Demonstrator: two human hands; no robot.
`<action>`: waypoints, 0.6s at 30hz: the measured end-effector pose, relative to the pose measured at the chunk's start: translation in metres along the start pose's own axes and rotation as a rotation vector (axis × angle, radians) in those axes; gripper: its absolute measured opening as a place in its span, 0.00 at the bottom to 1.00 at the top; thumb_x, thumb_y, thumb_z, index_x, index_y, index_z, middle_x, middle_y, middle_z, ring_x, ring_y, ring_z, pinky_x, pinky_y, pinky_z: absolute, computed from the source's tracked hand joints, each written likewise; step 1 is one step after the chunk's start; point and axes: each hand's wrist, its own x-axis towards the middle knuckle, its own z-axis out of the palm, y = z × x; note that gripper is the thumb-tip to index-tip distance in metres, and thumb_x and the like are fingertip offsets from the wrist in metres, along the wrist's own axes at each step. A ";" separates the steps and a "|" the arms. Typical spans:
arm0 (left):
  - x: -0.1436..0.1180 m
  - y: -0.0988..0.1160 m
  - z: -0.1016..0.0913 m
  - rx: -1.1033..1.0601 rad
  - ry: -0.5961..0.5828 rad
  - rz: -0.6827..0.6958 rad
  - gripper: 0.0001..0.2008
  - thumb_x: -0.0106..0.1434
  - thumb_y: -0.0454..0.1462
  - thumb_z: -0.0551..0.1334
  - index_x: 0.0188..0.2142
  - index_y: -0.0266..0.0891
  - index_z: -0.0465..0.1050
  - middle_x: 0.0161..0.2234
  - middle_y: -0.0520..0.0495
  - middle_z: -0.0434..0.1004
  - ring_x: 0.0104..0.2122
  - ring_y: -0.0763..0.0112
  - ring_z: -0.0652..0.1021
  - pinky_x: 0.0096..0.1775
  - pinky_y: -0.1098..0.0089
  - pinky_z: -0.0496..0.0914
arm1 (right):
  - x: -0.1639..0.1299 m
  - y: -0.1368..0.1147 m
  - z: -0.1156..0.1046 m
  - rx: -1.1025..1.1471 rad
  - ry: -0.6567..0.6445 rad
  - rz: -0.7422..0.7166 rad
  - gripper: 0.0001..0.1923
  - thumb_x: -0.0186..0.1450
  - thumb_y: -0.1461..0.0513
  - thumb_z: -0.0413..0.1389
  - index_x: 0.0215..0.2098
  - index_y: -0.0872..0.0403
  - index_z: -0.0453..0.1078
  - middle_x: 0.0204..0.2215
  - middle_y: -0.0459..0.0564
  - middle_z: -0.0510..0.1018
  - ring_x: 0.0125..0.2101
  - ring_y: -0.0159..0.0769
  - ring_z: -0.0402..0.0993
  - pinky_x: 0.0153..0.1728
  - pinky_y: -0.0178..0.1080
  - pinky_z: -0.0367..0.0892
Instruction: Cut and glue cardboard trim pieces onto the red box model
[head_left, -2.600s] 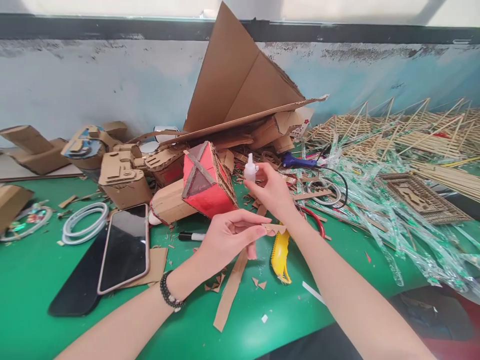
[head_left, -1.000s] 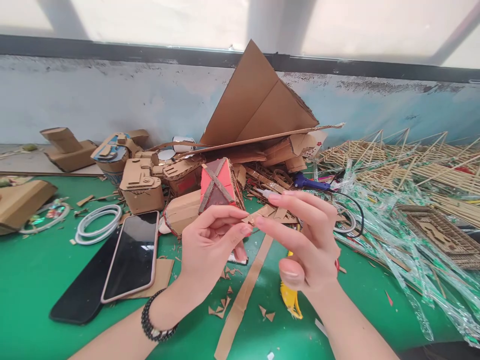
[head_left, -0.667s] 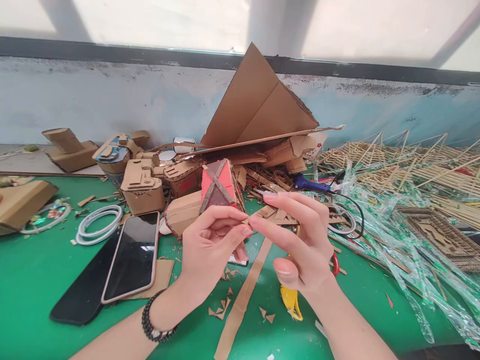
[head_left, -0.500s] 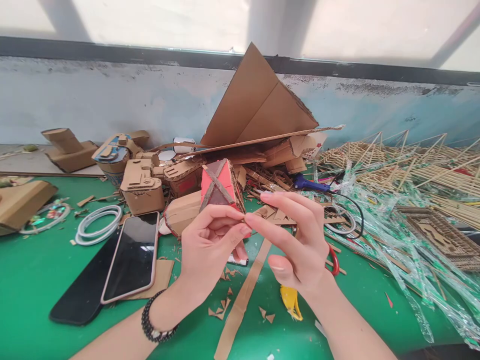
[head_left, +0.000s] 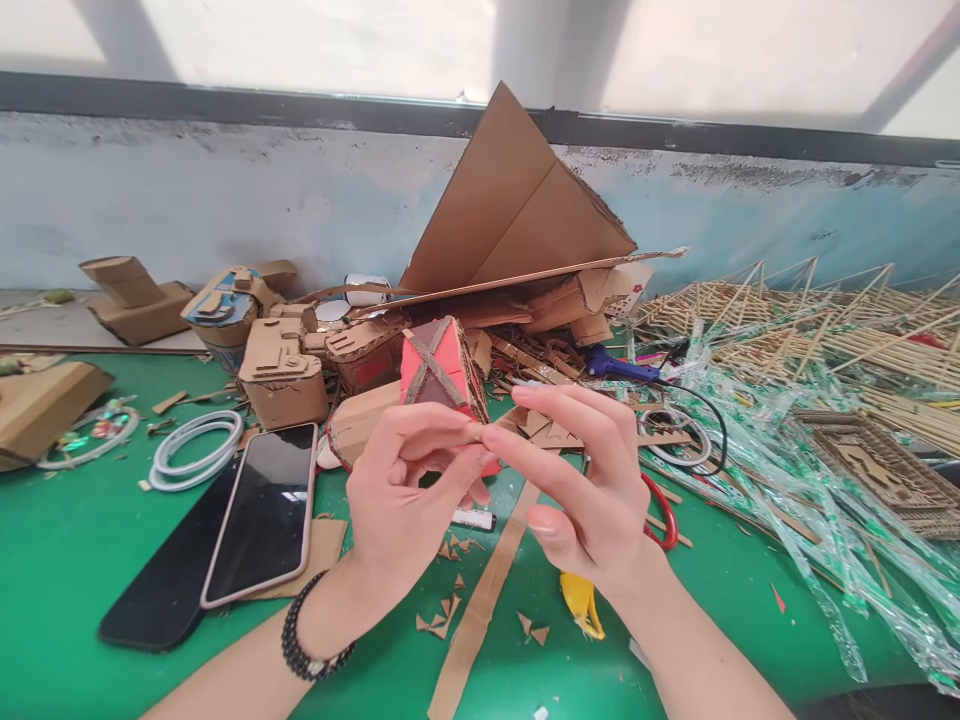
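Cardboard piece (head_left: 475, 432) pinched between left hand (head_left: 409, 500) and right hand (head_left: 592, 480), held raised above green table (head_left: 75, 560). Piece small, thin, brown; mostly hidden by fingertips, outline cannot be told. Both hands closed on it at thumb and forefinger, remaining fingers spread loose. Long cardboard strip (head_left: 480, 600) and yellow cutter (head_left: 581, 605) noted below hands; phone (head_left: 262, 510) to left.

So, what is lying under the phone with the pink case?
Under the phone lies a flat black slab, sticking out toward the near left, and a brown cardboard piece at its right edge. How far either reaches beneath the phone is covered.
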 end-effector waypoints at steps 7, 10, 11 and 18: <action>0.002 -0.007 -0.004 0.078 -0.084 0.137 0.16 0.66 0.29 0.71 0.51 0.47 0.79 0.37 0.55 0.89 0.23 0.77 0.84 0.28 0.79 0.82 | 0.001 0.001 0.001 -0.012 0.010 -0.040 0.28 0.82 0.53 0.41 0.50 0.51 0.83 0.56 0.60 0.78 0.56 0.50 0.73 0.56 0.54 0.74; 0.003 -0.006 -0.004 0.038 -0.084 0.104 0.16 0.65 0.30 0.72 0.50 0.47 0.79 0.37 0.56 0.89 0.21 0.77 0.84 0.26 0.79 0.81 | 0.002 0.002 -0.001 -0.029 0.019 -0.031 0.28 0.82 0.53 0.41 0.51 0.52 0.83 0.56 0.60 0.77 0.56 0.50 0.73 0.56 0.54 0.73; 0.004 -0.005 -0.003 0.024 -0.082 0.080 0.16 0.64 0.31 0.73 0.49 0.47 0.79 0.36 0.56 0.89 0.20 0.76 0.83 0.24 0.78 0.81 | 0.002 0.002 -0.002 -0.037 0.018 -0.024 0.27 0.82 0.53 0.41 0.51 0.52 0.83 0.56 0.60 0.77 0.56 0.50 0.73 0.56 0.54 0.73; 0.008 -0.003 -0.001 -0.060 -0.080 -0.053 0.12 0.63 0.36 0.75 0.45 0.42 0.79 0.31 0.54 0.87 0.17 0.72 0.82 0.19 0.77 0.77 | 0.003 0.005 -0.007 -0.066 0.012 0.014 0.27 0.81 0.55 0.41 0.53 0.52 0.83 0.56 0.61 0.77 0.55 0.52 0.73 0.53 0.56 0.74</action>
